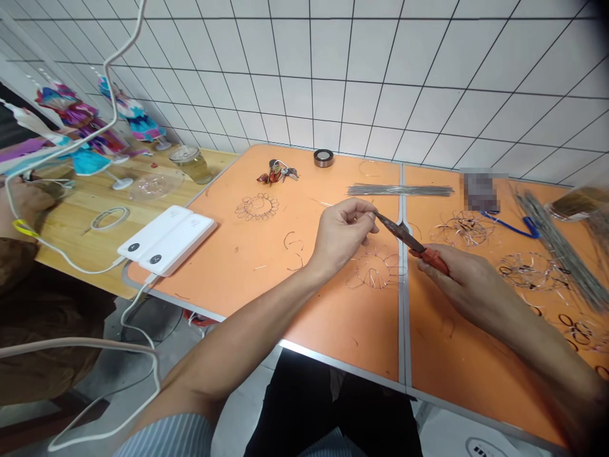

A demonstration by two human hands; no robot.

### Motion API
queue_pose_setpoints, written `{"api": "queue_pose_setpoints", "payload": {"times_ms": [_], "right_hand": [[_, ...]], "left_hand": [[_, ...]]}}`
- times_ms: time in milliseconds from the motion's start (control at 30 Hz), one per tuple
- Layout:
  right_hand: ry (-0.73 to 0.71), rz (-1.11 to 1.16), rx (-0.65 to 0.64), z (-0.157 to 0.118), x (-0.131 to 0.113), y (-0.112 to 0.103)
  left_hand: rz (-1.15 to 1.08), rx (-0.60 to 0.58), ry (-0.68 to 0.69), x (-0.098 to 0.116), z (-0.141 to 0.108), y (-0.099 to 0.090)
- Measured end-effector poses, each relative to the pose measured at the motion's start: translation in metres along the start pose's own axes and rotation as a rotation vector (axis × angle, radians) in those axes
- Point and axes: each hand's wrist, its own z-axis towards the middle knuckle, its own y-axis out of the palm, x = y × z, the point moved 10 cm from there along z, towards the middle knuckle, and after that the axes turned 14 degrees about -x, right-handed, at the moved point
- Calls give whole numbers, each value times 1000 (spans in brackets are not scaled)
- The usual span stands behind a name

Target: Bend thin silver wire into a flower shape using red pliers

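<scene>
Two bare hands meet over an orange tabletop with a pale metal edge, and the space between them is bridged by a pair of dark steel pliers with red-orange handles. The right hand is wrapped around those handles, fingers closed, so the pliers are firmly in its grasp. Their long axis runs slantwise from that palm, away from the body and leftward, and the narrow tip ends right at the fingertips of the left hand. There the thumb and forefinger are pinched together, the other fingers curled in (whether a thin wire sits between them is too small to tell).

This meeting of tip and fingertips is the relation that matters: the left hand is at the working end, the right at the handle end. Below it, a little toward the body, a loose flower-shaped ring of thin coppery wire lies flat on the tabletop, just beside the metal seam and between the two forearms. Beyond the hands, a bundle of straight grey wires lies crosswise over the seam. A second looped wire ring rests well apart, to the left.
</scene>
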Motion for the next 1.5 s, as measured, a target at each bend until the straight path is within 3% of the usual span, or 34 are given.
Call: {"api": "queue_pose_setpoints", "payload": {"times_ms": [633,867,1067,1500], "right_hand": [[-3,50,-29,2,-1,4],[18,318,-166,-4,5,18],[-94,743,-498,-8,1,46],[-108,584,-481,-10,-8,38]], "left_hand": [[15,14,-4,1,-1,0],[-14,-5,15,3,-1,3],[-39,-31,39,5,-2,6],[-83,-39,12,2,-1,3]]}}
